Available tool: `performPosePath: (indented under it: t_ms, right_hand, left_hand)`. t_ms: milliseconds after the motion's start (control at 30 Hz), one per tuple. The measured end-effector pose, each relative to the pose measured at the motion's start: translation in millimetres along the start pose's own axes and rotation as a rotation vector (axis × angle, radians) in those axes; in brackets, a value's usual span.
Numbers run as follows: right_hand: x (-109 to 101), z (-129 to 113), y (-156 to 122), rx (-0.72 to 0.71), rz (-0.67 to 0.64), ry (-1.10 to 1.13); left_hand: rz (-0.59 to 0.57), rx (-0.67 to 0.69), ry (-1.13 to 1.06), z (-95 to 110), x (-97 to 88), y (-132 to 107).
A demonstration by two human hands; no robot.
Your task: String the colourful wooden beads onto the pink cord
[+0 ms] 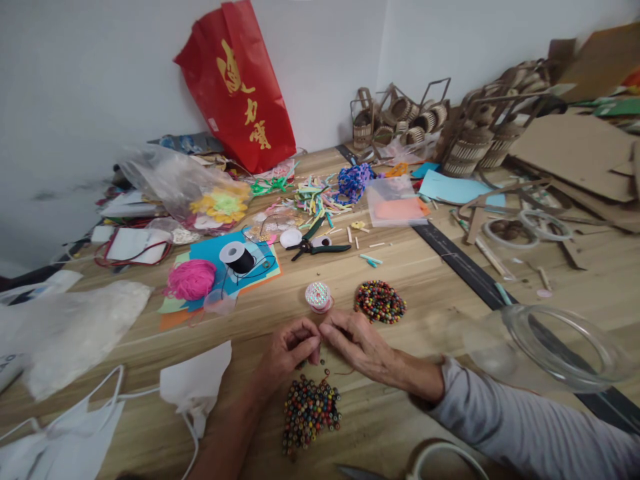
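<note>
My left hand (290,350) and my right hand (357,343) meet fingertip to fingertip low in the middle of the wooden table (425,267). Both are pinched closed on something small, probably a bead and a thin thread, too small to name. A strung cluster of multicoloured beads (310,410) lies just below my hands. A loose pile of coloured beads (380,301) sits just beyond my right hand, next to a small pink spool (319,296).
Black-thread spool (239,257) on blue paper, pink yarn ball (191,279), pliers (315,249), paper strips, plastic bags and a red bag (235,87) crowd the back. A clear glass jar (555,347) lies at right. Woven baskets and cardboard fill the far right. White bags lie at left.
</note>
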State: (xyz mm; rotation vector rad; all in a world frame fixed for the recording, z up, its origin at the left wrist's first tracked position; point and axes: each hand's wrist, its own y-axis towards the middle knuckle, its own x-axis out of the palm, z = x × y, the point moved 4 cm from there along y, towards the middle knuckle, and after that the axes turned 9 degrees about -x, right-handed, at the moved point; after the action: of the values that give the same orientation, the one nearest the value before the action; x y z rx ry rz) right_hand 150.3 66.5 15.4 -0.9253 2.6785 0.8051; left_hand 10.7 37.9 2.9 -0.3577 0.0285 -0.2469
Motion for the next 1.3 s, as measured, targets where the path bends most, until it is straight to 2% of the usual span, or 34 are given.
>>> performPosePath:
  t_ms: [567, 767, 1067, 1300]
  right_hand:
    - [0, 3, -1, 0.046, 0.033, 0.038]
    - [-1, 3, -1, 0.017, 0.058, 0.031]
    - [2, 8, -3, 0.051, 0.03, -0.021]
    - [0, 12, -4, 0.098, 0.106, -0.003]
  left_hand:
    - [-0.001, 0.002, -0.03, -6, -6.3, 4]
    - [-0.009, -0.048, -0.072, -6, -8.8, 3]
    - [-0.121, -0.04, -0.097, -7, -11.8, 5]
    - [-0.177, -0.017, -0.091, -9, -13.4, 7]
